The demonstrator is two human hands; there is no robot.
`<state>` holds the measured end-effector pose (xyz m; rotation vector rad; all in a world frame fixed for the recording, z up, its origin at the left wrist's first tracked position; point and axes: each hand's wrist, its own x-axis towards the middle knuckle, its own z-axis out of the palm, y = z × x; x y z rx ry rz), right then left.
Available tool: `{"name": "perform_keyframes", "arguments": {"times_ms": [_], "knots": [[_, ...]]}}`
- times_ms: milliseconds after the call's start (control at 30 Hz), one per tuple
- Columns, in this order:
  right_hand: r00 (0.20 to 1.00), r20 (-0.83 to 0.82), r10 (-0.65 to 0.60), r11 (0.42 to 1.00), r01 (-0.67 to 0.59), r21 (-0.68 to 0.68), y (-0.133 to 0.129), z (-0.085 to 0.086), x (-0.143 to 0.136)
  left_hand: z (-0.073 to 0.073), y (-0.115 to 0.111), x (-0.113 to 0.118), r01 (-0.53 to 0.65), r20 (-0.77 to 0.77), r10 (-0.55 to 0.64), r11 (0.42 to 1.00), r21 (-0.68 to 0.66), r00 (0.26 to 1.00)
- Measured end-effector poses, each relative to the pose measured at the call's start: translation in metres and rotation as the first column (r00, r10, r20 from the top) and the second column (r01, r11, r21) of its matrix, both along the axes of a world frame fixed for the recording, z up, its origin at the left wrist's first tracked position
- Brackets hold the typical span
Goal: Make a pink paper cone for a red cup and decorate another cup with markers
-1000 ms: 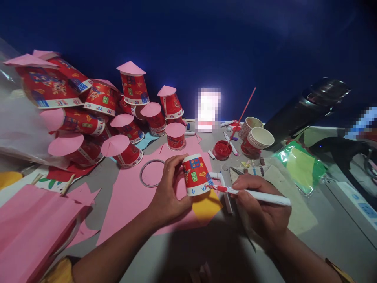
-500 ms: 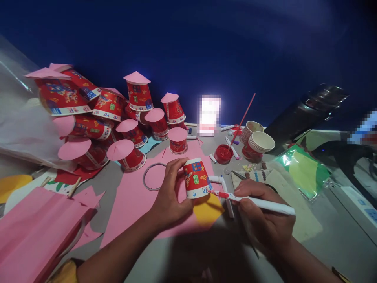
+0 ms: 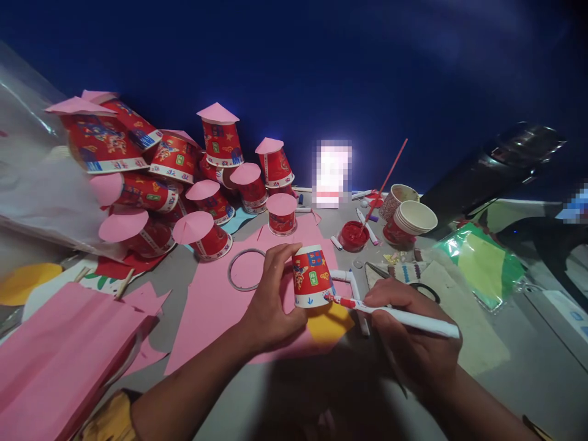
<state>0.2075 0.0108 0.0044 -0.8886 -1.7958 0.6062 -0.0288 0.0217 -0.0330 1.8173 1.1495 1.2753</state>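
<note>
A red printed paper cup (image 3: 313, 277) is upside down in my left hand (image 3: 274, 300), with the fingers wrapped around its left side and the thumb near the rim. Blue marks show on the white band along the cup's lower edge. My right hand (image 3: 413, 324) is closed around a white marker pen (image 3: 422, 321) with a red tip section, and the tip meets the white band at the cup's lower right. Under the cup lie a pink paper sheet (image 3: 211, 312) and a yellow paper piece (image 3: 333, 324).
Several red cups with pink cone tops (image 3: 220, 141) are piled at the left back. A red paint pot (image 3: 353, 237) holds a thin stick. Stacked paper cups (image 3: 416, 219), scissors (image 3: 425, 291), a tape ring (image 3: 239, 286), a black bottle (image 3: 487, 165) and a pink paper bag (image 3: 68, 349) stand or lie around.
The view has shifted slightly, so most things appear a little to the right and higher. The marker tip stays at the cup's white band. Both hands keep their grips.
</note>
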Motion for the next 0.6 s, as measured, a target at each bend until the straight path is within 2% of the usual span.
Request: {"name": "perform_keyframes", "arguments": {"times_ms": [267, 600], "knots": [[0.999, 0.002, -0.039, 0.998, 0.039, 0.040, 0.003, 0.010, -0.001, 0.002, 0.000, 0.000, 0.002, 0.016, -0.001, 1.000, -0.013, 1.000], [0.999, -0.005, -0.036, 0.999, 0.036, 0.030, 0.004, 0.011, -0.003, 0.002, -0.001, 0.001, -0.002, 0.031, 0.003, 1.000, -0.025, 1.000]]}}
